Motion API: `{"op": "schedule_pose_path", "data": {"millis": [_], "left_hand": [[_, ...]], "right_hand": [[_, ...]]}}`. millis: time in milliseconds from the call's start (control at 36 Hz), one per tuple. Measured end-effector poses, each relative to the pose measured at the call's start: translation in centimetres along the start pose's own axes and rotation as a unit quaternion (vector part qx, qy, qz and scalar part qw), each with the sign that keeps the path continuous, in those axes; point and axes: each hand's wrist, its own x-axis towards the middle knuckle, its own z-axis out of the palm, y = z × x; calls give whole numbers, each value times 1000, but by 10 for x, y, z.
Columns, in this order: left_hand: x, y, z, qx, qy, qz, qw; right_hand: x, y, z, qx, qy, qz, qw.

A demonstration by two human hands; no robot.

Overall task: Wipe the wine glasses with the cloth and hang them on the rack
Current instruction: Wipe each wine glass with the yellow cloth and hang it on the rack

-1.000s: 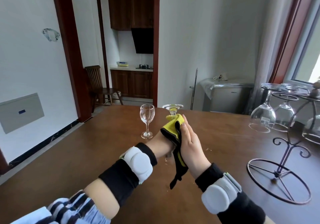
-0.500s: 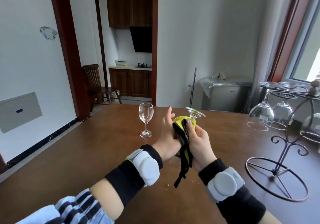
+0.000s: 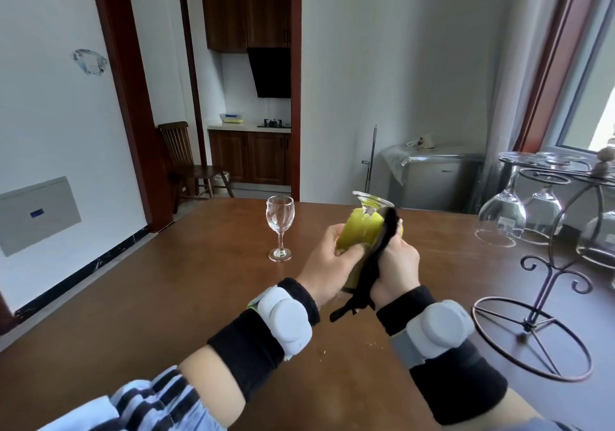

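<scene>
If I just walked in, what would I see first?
First, the two hands in the middle: the left hand and right hand hold a wine glass wrapped in a yellow and black cloth above the brown table. Another glass stands upright just left of them. On the right, a curly metal rack has glasses hanging upside down.

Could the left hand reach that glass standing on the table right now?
Probably not yet: the left hand is busy holding the cloth-wrapped glass, though the standing glass sits close with bare table between.
</scene>
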Motion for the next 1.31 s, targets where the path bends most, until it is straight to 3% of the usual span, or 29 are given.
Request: {"op": "schedule_pose_path", "data": {"millis": [56, 250, 361, 472, 528, 583, 667, 750, 889, 1083, 1306], "left_hand": [[-1, -3, 3, -34, 3, 4, 999], [1, 5, 4, -122, 6, 24, 992], [5, 4, 10, -150, 13, 11, 988], [14, 7, 2, -110, 47, -12, 993], [17, 14, 4, -164, 55, -42, 984], [17, 17, 8, -186, 56, -58, 979], [17, 13, 18, -260, -12, -88, 961], [17, 17, 26, -269, -31, -92, 958], [21, 37, 42, -253, -76, -85, 961], [17, 52, 85, -199, -60, 17, 978], [10, 75, 146, -213, -107, 95, 967]], "right_hand": [[1, -9, -2, 19, -20, 40, 999], [-12, -14, -3, 7, -59, 38, 997], [-18, -6, -4, -73, -113, -51, 990], [-21, 4, -1, -223, -162, -130, 952], [-19, 8, -2, -289, -165, -165, 929], [-20, 13, -4, -322, -140, -232, 907], [-25, 10, -11, -329, -77, -337, 879], [-23, 4, -19, -338, -63, -390, 854], [-16, -19, -32, -331, -79, -353, 872], [-13, -52, -58, -265, 35, -398, 878], [-8, -93, -103, -171, 165, -415, 878]]}}
